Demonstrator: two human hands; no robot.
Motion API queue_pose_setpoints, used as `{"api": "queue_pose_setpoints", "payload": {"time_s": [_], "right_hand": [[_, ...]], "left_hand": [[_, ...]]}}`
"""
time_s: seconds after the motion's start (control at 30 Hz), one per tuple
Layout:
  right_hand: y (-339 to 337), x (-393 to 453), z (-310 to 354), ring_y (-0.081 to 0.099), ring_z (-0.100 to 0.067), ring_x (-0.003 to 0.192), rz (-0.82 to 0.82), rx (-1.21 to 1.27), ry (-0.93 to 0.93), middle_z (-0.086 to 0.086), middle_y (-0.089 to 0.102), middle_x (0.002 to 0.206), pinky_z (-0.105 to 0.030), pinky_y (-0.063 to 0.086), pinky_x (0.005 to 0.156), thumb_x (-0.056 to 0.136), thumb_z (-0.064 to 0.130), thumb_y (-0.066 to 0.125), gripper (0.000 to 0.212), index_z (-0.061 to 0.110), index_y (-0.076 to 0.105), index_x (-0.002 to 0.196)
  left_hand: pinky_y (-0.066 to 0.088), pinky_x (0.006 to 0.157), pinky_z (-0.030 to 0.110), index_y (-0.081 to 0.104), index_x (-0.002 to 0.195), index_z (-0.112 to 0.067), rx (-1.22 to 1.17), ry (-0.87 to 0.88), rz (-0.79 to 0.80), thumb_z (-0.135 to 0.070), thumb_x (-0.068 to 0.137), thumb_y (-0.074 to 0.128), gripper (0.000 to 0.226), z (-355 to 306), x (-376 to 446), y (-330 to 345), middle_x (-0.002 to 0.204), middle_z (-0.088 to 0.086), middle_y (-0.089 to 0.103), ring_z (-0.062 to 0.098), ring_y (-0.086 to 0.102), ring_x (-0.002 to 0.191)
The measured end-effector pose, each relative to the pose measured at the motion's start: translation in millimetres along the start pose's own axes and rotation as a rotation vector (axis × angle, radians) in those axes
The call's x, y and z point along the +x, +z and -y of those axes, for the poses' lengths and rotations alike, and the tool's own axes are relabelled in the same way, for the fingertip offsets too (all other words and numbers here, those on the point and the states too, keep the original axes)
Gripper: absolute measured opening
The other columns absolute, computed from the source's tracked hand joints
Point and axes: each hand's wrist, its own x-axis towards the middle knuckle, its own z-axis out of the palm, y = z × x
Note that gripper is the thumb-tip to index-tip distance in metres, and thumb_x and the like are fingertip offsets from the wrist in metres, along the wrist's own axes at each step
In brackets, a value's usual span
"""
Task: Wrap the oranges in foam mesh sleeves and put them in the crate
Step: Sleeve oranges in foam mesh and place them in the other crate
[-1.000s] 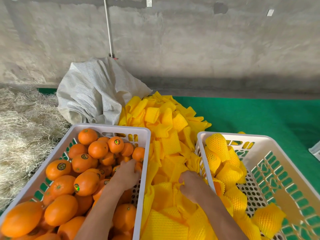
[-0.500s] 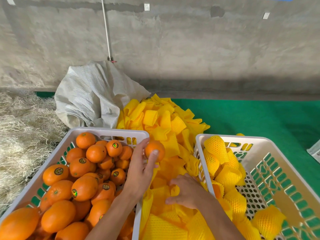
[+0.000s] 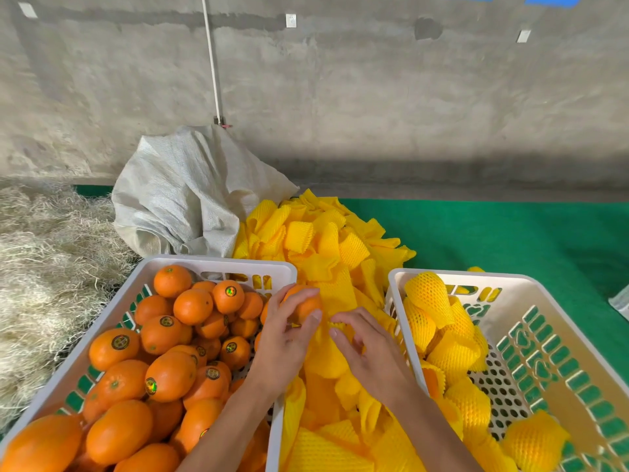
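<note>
Head cam: left hand grips an orange, right hand pinches a sleeve; lower-right crate barely started, loads left.

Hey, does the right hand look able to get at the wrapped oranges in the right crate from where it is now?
Probably yes. The right hand rests on the sleeve pile just beside the right crate, which is open-topped, and nothing covers the wrapped oranges.
</note>
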Motion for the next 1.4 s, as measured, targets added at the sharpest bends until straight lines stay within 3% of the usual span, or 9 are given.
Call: {"api": "queue_pose_setpoints", "payload": {"time_s": [0.07,0.2,0.43,0.57,0.7,0.9,1.07,1.2,1.4], "right_hand": [[1,0,1,0.056,0.001,0.087,-0.009,-0.092,-0.048,0.018,0.053,0.115,-0.015,0.048,0.064,0.106,0.048,0.052,0.023,0.036,0.065,0.121],[-3,4,-1,0.055,-0.013,0.101,-0.13,-0.28,-0.116,0.005,0.053,0.108,-0.027,0.051,0.077,0.097,0.043,0.067,0.019,0.024,0.071,0.092],[-3,0,12,0.049,-0.008,0.07,-0.103,0.472,0.188,0.009,0.051,0.068,-0.023,0.042,0.072,0.094,0.044,0.072,0.039,0.023,0.054,0.067],[-5,5,24,0.039,-0.01,0.063,-0.102,0.702,0.267,0.004,0.042,0.064,-0.02,0.037,0.059,0.094,0.053,0.07,0.043,0.02,0.059,0.068],[-1,4,35,0.058,-0.003,0.07,0.026,0.814,0.289,0.011,0.064,0.074,-0.016,0.047,0.067,0.096,0.049,0.068,0.03,0.024,0.074,0.081],[-5,5,41,0.074,-0.022,0.098,0.077,0.97,0.407,-0.012,0.077,0.107,-0.028,0.059,0.078,0.095,0.051,0.07,0.039,0.015,0.077,0.108],[-4,8,39,0.074,-0.021,0.097,0.028,0.965,0.413,-0.01,0.077,0.105,-0.029,0.059,0.078,0.096,0.052,0.069,0.038,0.017,0.076,0.108],[-6,11,36,0.073,-0.024,0.104,-0.007,0.953,0.388,-0.012,0.075,0.112,-0.031,0.059,0.083,0.099,0.05,0.065,0.037,0.018,0.075,0.115],[-14,11,38,0.064,-0.043,0.112,-0.139,0.942,0.384,-0.018,0.071,0.112,-0.059,0.052,0.097,0.098,0.053,0.061,0.038,0.02,0.074,0.11]], "left_hand": [[0.053,0.088,0.016,0.063,0.137,-0.035,-0.07,-0.003,-0.03,-0.016,0.098,0.071,0.044,0,1,-2,0.149,-0.001,0.047,0.006,0.056,0.128],[0.057,0.096,0.032,0.059,0.144,-0.029,-0.247,-0.054,-0.093,-0.006,0.094,0.073,0.056,-3,5,-4,0.144,-0.006,0.059,0.02,0.062,0.128],[0.061,0.082,0.038,0.065,0.131,-0.016,-0.425,-0.186,-0.11,-0.036,0.092,0.075,0.045,-17,4,6,0.115,0.013,0.074,0.037,0.074,0.103],[0.06,0.09,0.044,0.06,0.131,-0.005,-0.573,-0.298,-0.061,-0.041,0.094,0.07,0.053,-19,7,7,0.123,0.021,0.071,0.038,0.071,0.113],[0.054,0.101,0.051,0.062,0.128,-0.002,-0.611,-0.423,-0.049,-0.044,0.095,0.07,0.054,-18,5,7,0.122,0.026,0.071,0.04,0.07,0.114],[0.06,0.074,0.039,0.065,0.137,-0.025,-0.756,-0.537,0.098,-0.031,0.09,0.071,0.048,-22,7,4,0.106,0.014,0.074,0.027,0.072,0.092],[0.042,0.11,0.057,0.064,0.139,-0.028,-0.777,-0.548,0.19,-0.044,0.087,0.074,0.055,-22,2,7,0.134,0.023,0.06,0.04,0.056,0.122],[0.036,0.115,0.06,0.055,0.147,-0.027,-0.867,-0.621,0.315,-0.067,0.083,0.07,0.077,-26,3,2,0.147,0.019,0.055,0.039,0.051,0.134],[0.051,0.106,0.049,0.049,0.15,-0.033,-0.778,-0.624,0.385,-0.058,0.09,0.072,0.069,-35,0,-1,0.152,0.01,0.054,0.033,0.053,0.139]]}}
